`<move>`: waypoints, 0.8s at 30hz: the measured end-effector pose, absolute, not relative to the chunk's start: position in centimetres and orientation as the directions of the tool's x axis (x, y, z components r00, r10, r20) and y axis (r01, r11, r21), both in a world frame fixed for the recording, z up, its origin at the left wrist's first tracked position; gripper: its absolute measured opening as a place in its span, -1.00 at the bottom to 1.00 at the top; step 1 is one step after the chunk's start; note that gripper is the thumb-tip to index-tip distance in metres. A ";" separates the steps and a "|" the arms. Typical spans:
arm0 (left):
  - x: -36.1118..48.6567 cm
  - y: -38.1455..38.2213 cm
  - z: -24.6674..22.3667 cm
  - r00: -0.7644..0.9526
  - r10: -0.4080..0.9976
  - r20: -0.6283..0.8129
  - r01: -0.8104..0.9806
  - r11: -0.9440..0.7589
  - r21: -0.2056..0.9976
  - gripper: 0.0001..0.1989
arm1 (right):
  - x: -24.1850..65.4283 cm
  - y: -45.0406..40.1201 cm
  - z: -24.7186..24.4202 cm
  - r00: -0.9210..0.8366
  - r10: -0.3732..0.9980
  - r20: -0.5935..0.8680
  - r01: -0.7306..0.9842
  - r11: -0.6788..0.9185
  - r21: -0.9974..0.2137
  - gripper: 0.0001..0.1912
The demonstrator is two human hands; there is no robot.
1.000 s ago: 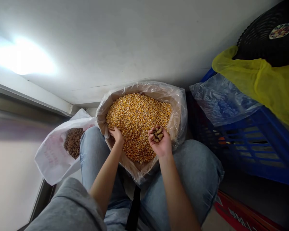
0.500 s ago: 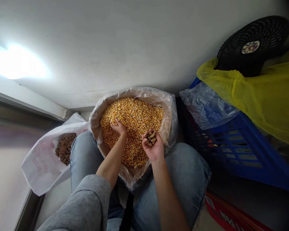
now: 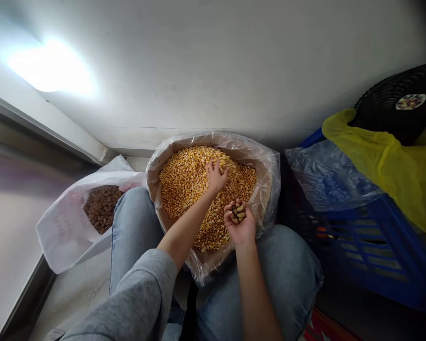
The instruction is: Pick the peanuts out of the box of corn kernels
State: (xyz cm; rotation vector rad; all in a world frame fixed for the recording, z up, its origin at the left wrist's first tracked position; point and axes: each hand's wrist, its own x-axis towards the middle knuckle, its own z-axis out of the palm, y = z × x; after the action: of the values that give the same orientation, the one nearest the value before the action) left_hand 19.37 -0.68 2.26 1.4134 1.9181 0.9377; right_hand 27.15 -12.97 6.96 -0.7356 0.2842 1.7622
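At the lined bag (image 3: 270, 177), rake corn kernels (image 3: 179, 187) in shallow passes with left hand (image 3: 217, 179) loosely spread and right hand (image 3: 243, 232) curled around brown pieces (image 3: 238, 215), level against spills.

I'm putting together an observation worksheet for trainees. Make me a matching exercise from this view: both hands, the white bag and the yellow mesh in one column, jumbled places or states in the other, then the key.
Column one
1. left hand
2. right hand
3. white bag
4. yellow mesh

Column two
A. palm up, cupping small brown pieces
B. spread over part of the blue crate
C. at the heap of corn kernels
D. beside the left knee

Right pairs: 1-C, 2-A, 3-D, 4-B
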 end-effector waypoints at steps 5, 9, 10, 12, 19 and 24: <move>17.0 -3.6 3.2 -0.254 0.967 0.003 0.623 0.162 0.765 -0.56 | 27.6 -12.7 7.2 -0.125 0.765 -0.632 -0.951 -0.275 -0.145 -0.90; 12.3 -6.9 2.3 -0.597 0.777 -0.200 0.457 0.535 0.711 -0.45 | 27.5 -12.7 7.8 -0.168 0.787 -0.593 -0.951 -0.287 -0.112 -0.91; 11.4 -7.6 2.0 -0.640 0.728 -0.245 0.411 0.594 0.691 -0.43 | 27.4 -12.8 8.0 -0.175 0.789 -0.589 -0.949 -0.294 -0.111 -0.91; 10.5 -9.0 1.4 -0.695 0.640 -0.328 0.325 0.687 0.650 -0.39 | 27.4 -12.8 8.2 -0.178 0.784 -0.594 -0.949 -0.296 -0.106 -0.91; 13.2 -13.3 -0.2 -0.715 0.496 -0.493 0.161 0.802 0.575 -0.32 | 28.2 -12.8 8.4 -0.174 0.791 -0.587 -0.963 -0.261 -0.067 -0.90; 13.6 -13.3 -0.4 -0.738 0.482 -0.472 0.138 0.793 0.594 -0.33 | 28.8 -12.8 8.4 -0.145 0.810 -0.568 -0.977 -0.209 -0.048 -0.92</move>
State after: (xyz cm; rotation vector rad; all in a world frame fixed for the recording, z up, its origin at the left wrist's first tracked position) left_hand 13.62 -13.32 -0.41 0.4573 2.3474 0.7137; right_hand 28.82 -12.84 8.40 -0.5686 0.3916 1.7060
